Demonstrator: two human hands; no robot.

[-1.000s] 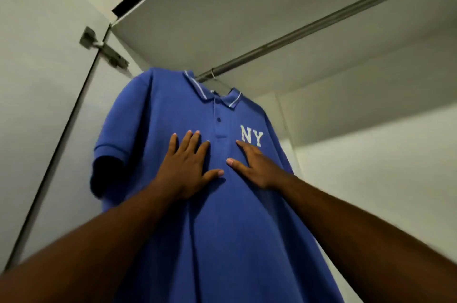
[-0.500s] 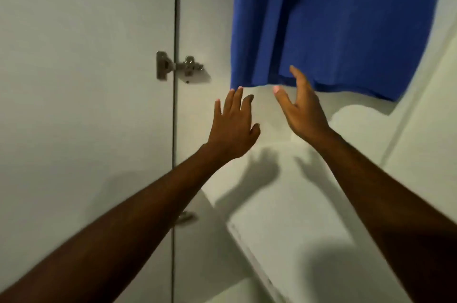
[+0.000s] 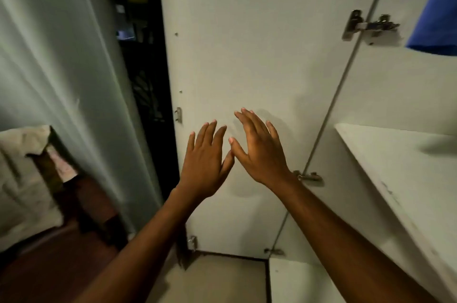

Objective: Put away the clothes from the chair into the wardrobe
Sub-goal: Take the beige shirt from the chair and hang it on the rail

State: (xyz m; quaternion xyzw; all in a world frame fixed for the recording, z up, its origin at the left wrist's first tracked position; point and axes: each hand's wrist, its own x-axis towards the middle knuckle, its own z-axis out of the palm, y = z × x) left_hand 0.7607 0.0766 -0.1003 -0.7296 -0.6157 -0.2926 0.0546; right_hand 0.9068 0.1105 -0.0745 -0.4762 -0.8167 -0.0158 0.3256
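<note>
Only the lower hem of the blue polo shirt shows, hanging inside the wardrobe at the top right corner. My left hand and my right hand are both held out in front of the open white wardrobe door, fingers spread, holding nothing. The thumbs nearly touch. Both hands are well below and to the left of the shirt. The chair is out of view.
A white wardrobe shelf juts out at the right. Metal hinges join the door to the wardrobe side. A pale curtain hangs at the left, with a dark gap behind the door and a light cloth on dark wood at lower left.
My hands came off the chest of the hung blue shirt and dropped. The view swung down and left, so the shirt slid to the top right corner.
</note>
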